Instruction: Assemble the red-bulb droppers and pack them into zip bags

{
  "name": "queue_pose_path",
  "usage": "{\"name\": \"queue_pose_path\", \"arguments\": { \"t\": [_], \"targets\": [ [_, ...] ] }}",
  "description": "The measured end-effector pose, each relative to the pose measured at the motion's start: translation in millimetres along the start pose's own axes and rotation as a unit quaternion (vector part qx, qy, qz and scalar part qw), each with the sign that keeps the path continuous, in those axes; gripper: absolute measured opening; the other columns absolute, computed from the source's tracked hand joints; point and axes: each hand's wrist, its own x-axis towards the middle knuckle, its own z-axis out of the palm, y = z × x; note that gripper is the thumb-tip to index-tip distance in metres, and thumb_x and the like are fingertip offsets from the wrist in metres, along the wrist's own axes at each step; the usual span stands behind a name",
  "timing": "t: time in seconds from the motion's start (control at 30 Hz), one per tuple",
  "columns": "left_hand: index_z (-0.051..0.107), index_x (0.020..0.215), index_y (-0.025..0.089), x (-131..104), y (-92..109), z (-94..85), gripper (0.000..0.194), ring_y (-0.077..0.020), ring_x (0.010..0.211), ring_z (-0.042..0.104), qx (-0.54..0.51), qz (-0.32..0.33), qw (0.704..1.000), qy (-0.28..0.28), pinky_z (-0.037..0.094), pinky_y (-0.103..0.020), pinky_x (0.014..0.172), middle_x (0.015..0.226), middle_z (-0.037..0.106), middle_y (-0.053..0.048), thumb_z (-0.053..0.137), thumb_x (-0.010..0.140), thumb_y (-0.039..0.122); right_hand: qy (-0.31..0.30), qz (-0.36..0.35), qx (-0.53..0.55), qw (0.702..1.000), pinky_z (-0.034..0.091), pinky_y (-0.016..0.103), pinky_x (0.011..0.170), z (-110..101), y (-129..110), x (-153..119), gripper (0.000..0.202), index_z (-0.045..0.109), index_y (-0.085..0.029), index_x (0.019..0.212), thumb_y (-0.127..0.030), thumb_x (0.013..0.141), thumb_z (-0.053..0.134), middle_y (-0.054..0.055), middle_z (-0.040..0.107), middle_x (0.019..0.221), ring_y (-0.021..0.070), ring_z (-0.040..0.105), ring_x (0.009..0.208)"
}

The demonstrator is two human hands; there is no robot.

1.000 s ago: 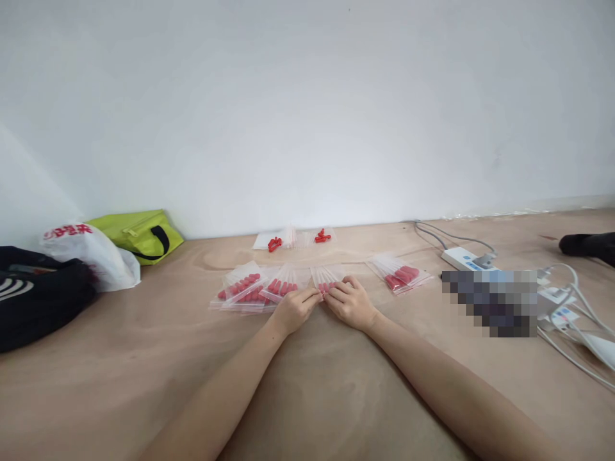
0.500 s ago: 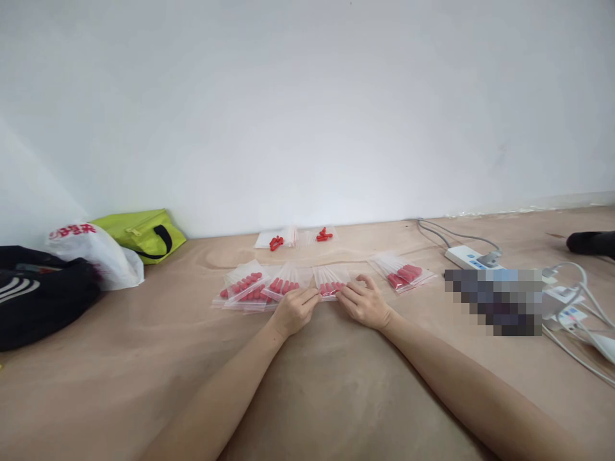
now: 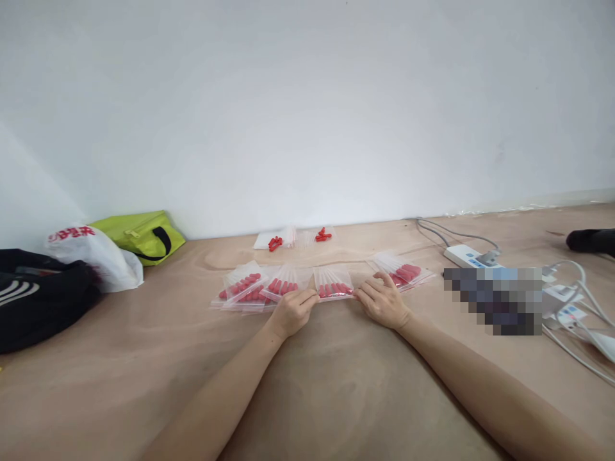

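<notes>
A clear zip bag [image 3: 334, 279] lies flat in front of me, with several white sticks ending in red tips [image 3: 335, 289] inside it. My left hand [image 3: 296, 312] pinches the bag's near left corner between thumb and fingers. At the near right corner, my right hand [image 3: 383, 303] has its fingertips closed on the bag's edge. Overlapping bags of red-tipped sticks [image 3: 245, 289] lie just left of my left hand. Another pile of such bags [image 3: 406, 272] is beyond my right hand, which partly covers it.
Near the wall lie small red pieces [image 3: 275, 243] on clear bags, and a second little heap [image 3: 323, 235]. A power strip [image 3: 473, 257] with cables stands on the right. On the left are a black bag [image 3: 45, 314], a white plastic bag [image 3: 113, 262] and a lime-green bag [image 3: 144, 234].
My right hand has slid to the right along the bag's near edge, uncovering more red tips. The left hand keeps its pinch on the left corner.
</notes>
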Motion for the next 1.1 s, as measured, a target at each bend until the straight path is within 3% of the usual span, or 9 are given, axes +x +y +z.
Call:
{"name": "queue_pose_path", "arguments": {
  "t": [0.2,0.33,0.4,0.47,0.57,0.7,0.87,0.97,1.1],
  "targets": [
    [0.053,0.106,0.016,8,15,-5.1,0.029,-0.0129,0.057,0.062,-0.095,-0.172,0.98,0.002,0.051,-0.024,0.053,0.069,0.063,-0.003,0.03,0.092,0.026,0.022,0.04,0.035,0.998,0.026,0.031,0.084,-3,-6,5,0.027,0.056,-0.017,0.063,-0.02,0.086,0.043,-0.002,0.055,0.055,0.0093,0.044,0.057],
    [0.055,0.108,0.013,16,23,-3.7,0.044,-0.0118,0.048,0.061,-0.326,-0.401,0.855,-0.047,0.05,-0.022,0.045,0.062,0.063,-0.003,0.018,0.094,0.032,0.033,0.027,0.086,0.995,0.026,0.032,0.084,-8,-24,14,0.025,0.058,-0.018,0.066,-0.018,0.086,0.044,-0.002,0.058,0.06,0.0089,0.046,0.059],
    [0.061,0.098,0.012,19,22,-4.0,0.04,-0.0135,0.055,0.063,-0.342,-0.437,0.83,-0.062,0.051,-0.023,0.049,0.065,0.065,-0.005,0.028,0.091,0.033,0.018,0.011,0.117,0.993,0.027,0.032,0.085,-11,-29,19,0.022,0.06,-0.019,0.072,-0.024,0.086,0.045,-0.001,0.061,0.065,0.0099,0.049,0.064],
    [0.063,0.092,0.012,21,17,-8.2,0.028,-0.0151,0.062,0.064,-0.314,-0.448,0.835,-0.063,0.051,-0.025,0.055,0.07,0.067,-0.004,0.044,0.084,0.03,-0.016,0.038,0.123,0.992,0.026,0.035,0.086,-14,-24,21,0.02,0.062,-0.02,0.082,-0.034,0.084,0.047,0.002,0.064,0.076,0.0135,0.052,0.075],
    [0.063,0.095,0.014,24,-2,-23.8,0.025,-0.0167,0.067,0.063,-0.246,-0.467,0.848,-0.052,0.05,-0.027,0.061,0.08,0.068,-0.004,0.05,0.078,0.027,-0.099,0.201,0.039,0.974,0.024,0.043,0.087,-14,4,15,0.025,0.062,-0.019,0.091,-0.038,0.082,0.048,0.008,0.062,0.093,0.0221,0.051,0.091],
    [0.063,0.096,0.014,20,-37,-52.7,0.027,-0.0193,0.078,0.063,-0.139,-0.495,0.856,-0.053,0.049,-0.028,0.07,0.089,0.068,-0.006,0.05,0.075,0.024,-0.275,0.4,-0.058,0.872,0.03,0.047,0.079,-14,54,-6,0.028,0.061,-0.018,0.096,-0.034,0.075,0.052,0.014,0.059,0.098,0.0303,0.051,0.092],
    [0.066,0.073,0.015,9,-58,-72.3,0.012,-0.025,0.074,0.063,-0.03,-0.497,0.861,-0.102,0.048,-0.035,0.069,0.074,0.068,-0.008,0.057,0.065,0.017,-0.365,0.383,0.002,0.849,0.037,0.029,0.066,-11,75,-20,0.025,0.061,-0.015,0.094,-0.02,0.071,0.051,0.013,0.06,0.089,0.0203,0.057,0.077],
    [0.066,0.08,0.014,11,-48,-70.0,0.017,-0.0337,0.1,0.052,0.046,-0.474,0.875,-0.084,0.038,-0.048,0.085,0.1,0.062,-0.015,0.057,0.065,0.014,-0.355,0.374,-0.014,0.857,0.037,0.029,0.065,-7,66,-18,0.023,0.062,-0.013,0.087,-0.01,0.068,0.049,0.013,0.061,0.084,0.0205,0.058,0.075],
    [0.063,0.096,0.019,18,-27,-55.7,0.022,-0.0289,0.114,0.041,0.09,-0.232,0.957,-0.15,0.03,-0.045,0.094,0.123,0.048,-0.012,0.052,0.076,0.02,-0.332,0.358,-0.043,0.872,0.037,0.032,0.065,-3,50,-11,0.021,0.062,-0.012,0.077,-0.004,0.067,0.045,0.015,0.062,0.079,0.0239,0.058,0.074]
  ]
}}
